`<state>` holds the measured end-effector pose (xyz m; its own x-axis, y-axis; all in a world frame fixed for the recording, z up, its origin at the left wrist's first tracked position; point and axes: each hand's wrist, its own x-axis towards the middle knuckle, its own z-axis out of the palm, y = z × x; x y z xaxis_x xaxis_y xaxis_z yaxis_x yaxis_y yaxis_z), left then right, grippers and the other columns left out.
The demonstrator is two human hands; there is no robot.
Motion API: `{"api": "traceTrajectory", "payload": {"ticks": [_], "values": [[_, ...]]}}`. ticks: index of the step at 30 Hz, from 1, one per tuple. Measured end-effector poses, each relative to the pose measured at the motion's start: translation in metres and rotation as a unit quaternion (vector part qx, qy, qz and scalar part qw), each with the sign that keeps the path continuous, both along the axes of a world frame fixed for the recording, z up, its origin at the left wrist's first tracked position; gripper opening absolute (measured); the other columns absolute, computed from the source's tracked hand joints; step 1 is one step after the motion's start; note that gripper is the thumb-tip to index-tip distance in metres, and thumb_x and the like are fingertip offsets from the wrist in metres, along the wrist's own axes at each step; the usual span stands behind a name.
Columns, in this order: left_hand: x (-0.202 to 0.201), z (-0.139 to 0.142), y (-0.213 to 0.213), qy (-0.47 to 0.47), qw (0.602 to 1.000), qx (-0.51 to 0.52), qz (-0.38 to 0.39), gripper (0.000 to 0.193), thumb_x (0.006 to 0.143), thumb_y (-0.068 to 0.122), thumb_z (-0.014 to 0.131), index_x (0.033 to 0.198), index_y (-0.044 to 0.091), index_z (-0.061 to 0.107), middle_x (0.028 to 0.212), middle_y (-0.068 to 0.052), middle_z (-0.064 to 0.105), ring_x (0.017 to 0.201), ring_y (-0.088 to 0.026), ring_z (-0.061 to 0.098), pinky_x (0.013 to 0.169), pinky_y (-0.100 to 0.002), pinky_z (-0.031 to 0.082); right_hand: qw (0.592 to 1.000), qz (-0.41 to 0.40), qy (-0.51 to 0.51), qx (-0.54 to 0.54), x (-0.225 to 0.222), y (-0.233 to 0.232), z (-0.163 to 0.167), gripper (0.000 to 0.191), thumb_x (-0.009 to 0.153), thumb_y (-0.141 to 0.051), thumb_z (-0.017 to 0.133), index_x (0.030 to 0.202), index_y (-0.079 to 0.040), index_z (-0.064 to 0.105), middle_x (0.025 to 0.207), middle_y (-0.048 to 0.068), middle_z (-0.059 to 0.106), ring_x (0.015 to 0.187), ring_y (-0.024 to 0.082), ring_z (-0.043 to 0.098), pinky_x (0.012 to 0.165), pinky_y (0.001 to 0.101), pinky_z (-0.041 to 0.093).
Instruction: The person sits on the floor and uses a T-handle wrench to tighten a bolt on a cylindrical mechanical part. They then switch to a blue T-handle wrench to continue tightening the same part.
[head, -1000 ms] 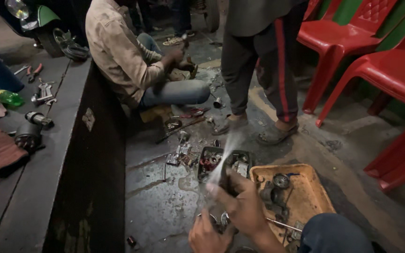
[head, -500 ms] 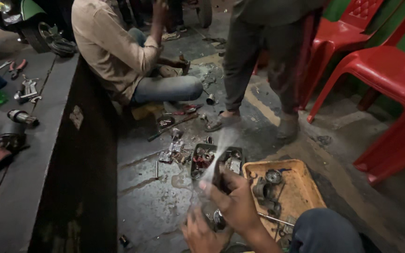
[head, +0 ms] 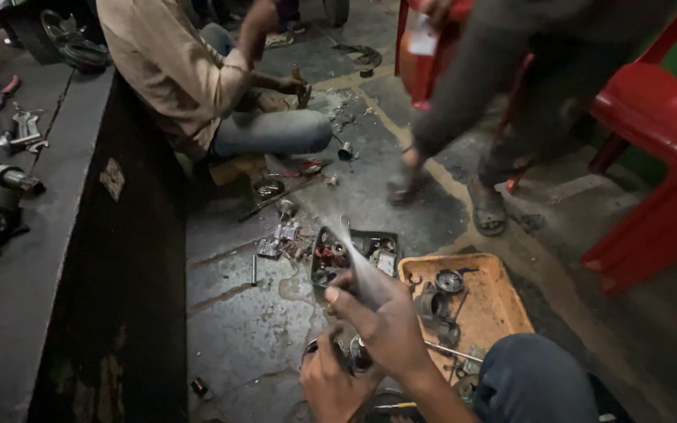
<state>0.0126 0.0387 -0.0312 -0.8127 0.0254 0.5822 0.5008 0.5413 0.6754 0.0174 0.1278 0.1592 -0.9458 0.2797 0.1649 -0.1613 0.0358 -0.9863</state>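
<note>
Your right hand point(head: 389, 325) is up in front of you, wrist bent, fingers wrapped around something that's throwing a pale spray point(head: 358, 262) up and away toward the floor ahead. What exactly you're holding is hidden by the fingers and the blur, so I can't tell more than that the grip is closed around it.

Your left hand point(head: 331, 384) sits lower and closer to you, palm turned in, fingers curled on a small round metal part point(head: 354, 352) that sits just under the right hand. That grip looks closed on the part too, thumb side up.

Just beyond your hands on the concrete floor point(head: 252, 329) there's a dark tray of small parts point(head: 354, 254), and right beside it on your right an orange tray point(head: 483, 309) with a round gear-like piece and some metal bits in it. Your knee in blue jeans point(head: 538, 380) is touching the near corner of that orange tray.

Further off, a person in a tan shirt point(head: 170, 70) sits on the floor, and another stands by the red chair point(head: 660, 157). A raised ledge point(head: 17, 235) on your left carries tools.
</note>
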Motion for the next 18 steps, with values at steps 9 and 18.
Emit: {"api": "traceTrajectory", "payload": {"ticks": [9, 18], "values": [[-0.001, 0.036, -0.017, -0.079, 0.987, -0.116, -0.075, 0.073, 0.065, 0.041, 0.086, 0.128, 0.012, 0.062, 0.115, -0.013, 0.068, 0.115, -0.041, 0.056, 0.092, -0.058, 0.043, 0.999, -0.009, 0.008, -0.049, 0.006, 0.004, 0.002, 0.015, 0.085, -0.013, 0.074, 0.095, -0.003, 0.07, 0.077, 0.002, 0.075, 0.072, 0.01, 0.071, 0.067, 0.0252, 0.056], [-0.006, 0.011, -0.021, -0.111, 0.961, -0.224, -0.118, 0.051, 0.069, 0.032, 0.08, 0.116, 0.016, 0.068, 0.12, -0.008, 0.066, 0.122, -0.037, 0.052, 0.102, -0.059, 0.038, 0.998, -0.01, 0.053, 0.009, 0.007, 0.003, 0.0, 0.018, 0.09, -0.014, 0.076, 0.097, 0.001, 0.072, 0.085, 0.003, 0.071, 0.077, 0.009, 0.066, 0.069, 0.0265, 0.054]]}}
